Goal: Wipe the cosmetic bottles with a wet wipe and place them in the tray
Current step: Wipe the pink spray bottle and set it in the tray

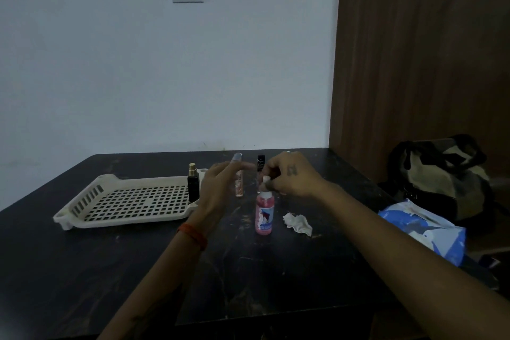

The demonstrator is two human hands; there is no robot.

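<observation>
Pink bottle (264,212), pinched at its cap by right hand (292,177); left hand (220,185) loose, holding nothing. Next: grab crumpled wipe (298,224), rub clean.

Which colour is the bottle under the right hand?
Pink, with a white cap; the head view shows the bottle best.

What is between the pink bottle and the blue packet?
A crumpled white wipe lies on the table between the pink bottle and the blue packet, seen in the head view.
</observation>
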